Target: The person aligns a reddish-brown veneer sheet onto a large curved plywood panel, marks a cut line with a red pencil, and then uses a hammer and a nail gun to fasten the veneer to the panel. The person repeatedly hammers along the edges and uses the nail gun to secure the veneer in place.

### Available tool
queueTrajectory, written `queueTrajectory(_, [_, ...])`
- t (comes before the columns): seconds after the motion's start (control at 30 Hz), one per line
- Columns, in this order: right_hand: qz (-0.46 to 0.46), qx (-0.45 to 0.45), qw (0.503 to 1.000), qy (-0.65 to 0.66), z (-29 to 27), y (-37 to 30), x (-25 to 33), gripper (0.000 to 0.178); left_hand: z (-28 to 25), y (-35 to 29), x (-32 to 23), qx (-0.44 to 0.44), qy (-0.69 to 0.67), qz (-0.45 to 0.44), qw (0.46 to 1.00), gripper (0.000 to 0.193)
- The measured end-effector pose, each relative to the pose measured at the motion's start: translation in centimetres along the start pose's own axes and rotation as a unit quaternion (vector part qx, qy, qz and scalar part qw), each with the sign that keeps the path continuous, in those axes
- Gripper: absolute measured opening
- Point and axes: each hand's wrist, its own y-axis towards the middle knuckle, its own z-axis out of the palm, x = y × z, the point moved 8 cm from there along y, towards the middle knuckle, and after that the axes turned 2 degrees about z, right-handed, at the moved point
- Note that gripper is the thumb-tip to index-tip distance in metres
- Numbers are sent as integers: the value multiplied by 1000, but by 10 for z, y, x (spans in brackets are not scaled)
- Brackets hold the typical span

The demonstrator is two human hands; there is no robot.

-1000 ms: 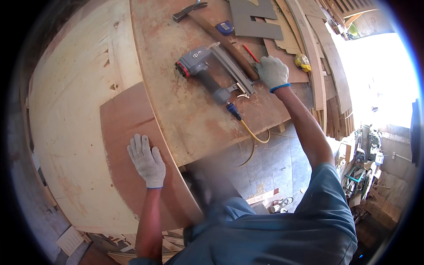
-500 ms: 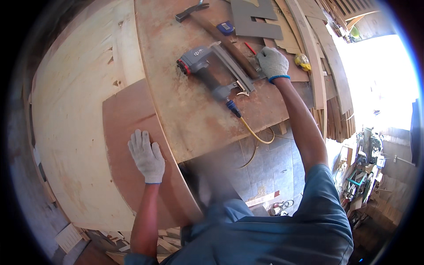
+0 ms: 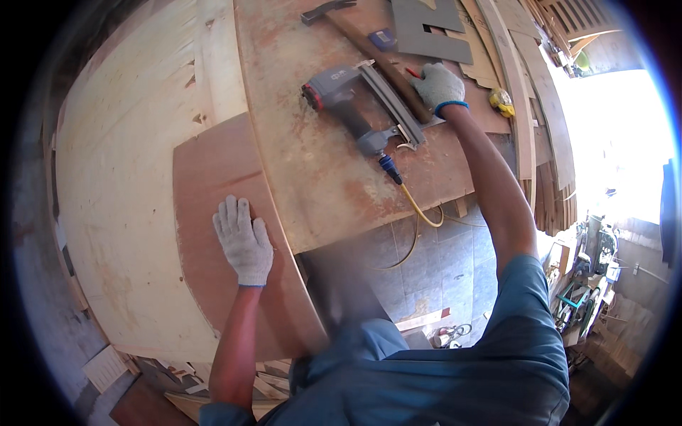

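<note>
My left hand [image 3: 244, 241], in a light knitted work glove, lies flat on a brown thin board [image 3: 213, 170], fingers stretched out. The board has a curved left edge and rests on a large pale plywood sheet [image 3: 128, 213]. Farther up on the right, my gloved right hand [image 3: 439, 85] is closed around a thin red pencil [image 3: 413, 72]; only one end sticks out from the fingers. Just left of that hand lies the wooden handle of a claw hammer [image 3: 369, 50]. Beside the hammer rests a grey nail gun [image 3: 355, 106] on the brown worktop [image 3: 284, 177].
A yellow air hose [image 3: 419, 206] runs from the nail gun over the worktop's near edge. Beyond my right hand are a blue tape measure [image 3: 383, 40], a grey notched plate [image 3: 433, 35], a yellow tape measure [image 3: 501, 102] and long wood strips [image 3: 511, 78]. Tools clutter the far right floor.
My right hand has moved up and left onto the red pencil, closing on it. My left hand stays flat on the brown board. The whole view has shifted slightly.
</note>
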Motion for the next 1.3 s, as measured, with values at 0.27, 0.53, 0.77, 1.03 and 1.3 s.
queueTrajectory(0.27, [30, -24, 999, 8, -8, 0, -9, 39, 5, 0, 1, -1, 4, 13, 1000, 52])
queueTrajectory(0.53, [214, 83, 636, 737, -10, -88, -9, 20, 2, -1, -1, -6, 13, 15, 1000, 46])
queueTrajectory(0.77, [206, 187, 484, 830, 9, -116, 87, 15, -3, 3, -5, -2, -3, 3, 1000, 47])
queueTrajectory(1.03, [86, 224, 633, 737, 6, -93, 242, 60, -5, 5, 6, 24, -16, -33, 999, 50])
queueTrajectory(1.3, [-70, 329, 608, 719, 14, -46, 404, 50, -19, 21, 9, 73, -76, -60, 993, 48])
